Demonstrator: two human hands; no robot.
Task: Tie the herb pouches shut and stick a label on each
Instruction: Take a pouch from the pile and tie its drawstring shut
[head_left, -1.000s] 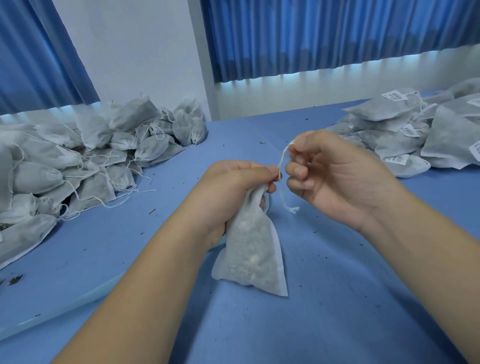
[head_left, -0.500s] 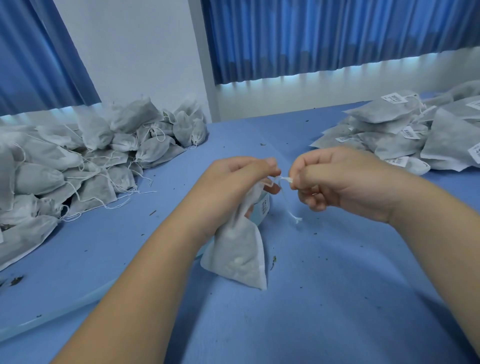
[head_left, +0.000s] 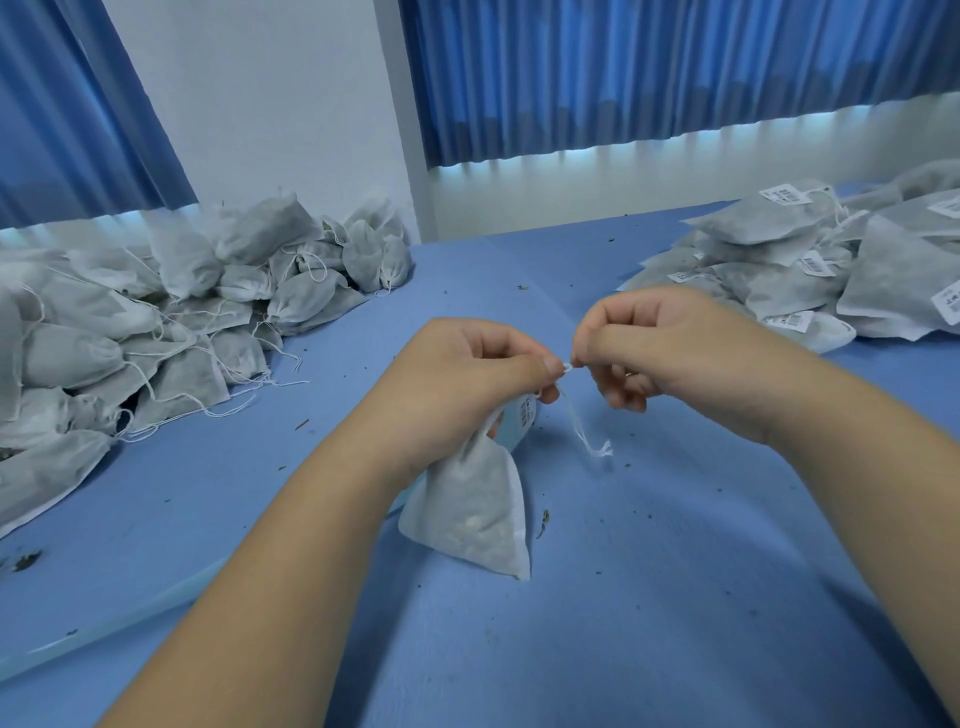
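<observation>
Hiding the neck of the grey non-woven herb pouch (head_left: 475, 512), the left hand (head_left: 462, 379) is gripping it over the blue table (head_left: 675, 597); its long axis is slanting down, bottom nearest. The right hand (head_left: 654, 343) is pinching the white drawstring (head_left: 582, 431).

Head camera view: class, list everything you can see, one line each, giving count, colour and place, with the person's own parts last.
held pouch: one, grey-white, centre, below the left hand
drawstring: one, white, between the hands, end hanging
unlabelled pouches: a pile, grey, left
labelled pouches: a pile, grey with white labels, right
herb crumbs: many, dark, scattered on the table
table: one, blue, foreground
curtains: two, blue, rear
left hand: one, centre, grips the held pouch's neck
right hand: one, centre right, pinches the drawstring
</observation>
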